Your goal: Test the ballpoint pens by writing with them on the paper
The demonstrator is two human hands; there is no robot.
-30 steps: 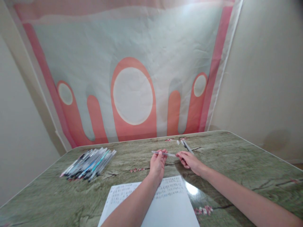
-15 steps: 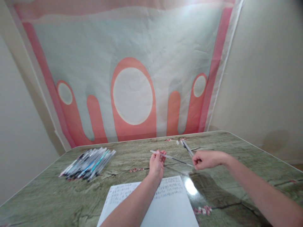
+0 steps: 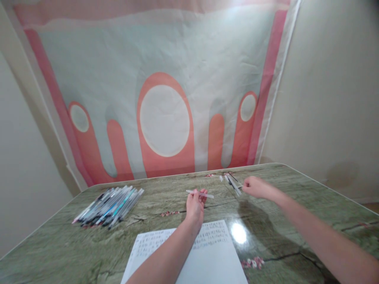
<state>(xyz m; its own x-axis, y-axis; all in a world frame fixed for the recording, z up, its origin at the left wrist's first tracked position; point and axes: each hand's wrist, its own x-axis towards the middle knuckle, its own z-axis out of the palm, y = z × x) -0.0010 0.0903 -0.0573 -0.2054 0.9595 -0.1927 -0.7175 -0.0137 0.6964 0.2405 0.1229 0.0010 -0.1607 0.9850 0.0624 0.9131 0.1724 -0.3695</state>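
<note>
My left hand (image 3: 195, 205) is closed around a clear, hollow pen barrel (image 3: 209, 195) above the top of a sheet of handwritten paper (image 3: 211, 256). No dark refill sticks out of the barrel's right end. To the right, my right hand (image 3: 253, 187) is in a fist just above the table, pinching a thin pen refill that is mostly hidden by the fingers. Directly left of that fist lie a few pen parts (image 3: 234, 185), clear tubes and a dark piece among them, with small whitish pieces (image 3: 221, 178) beside them.
A pile of several clear, black and blue pens (image 3: 111, 206) lies on the left of the marbled table (image 3: 89, 252). Behind the table's far edge hangs a pink and grey printed cloth (image 3: 166, 47). A bright light reflection shows right of the paper.
My right hand has drawn the dark refill out of the barrel and moved up and right, beside the loose pen parts. My left hand has stayed in place with the barrel.
</note>
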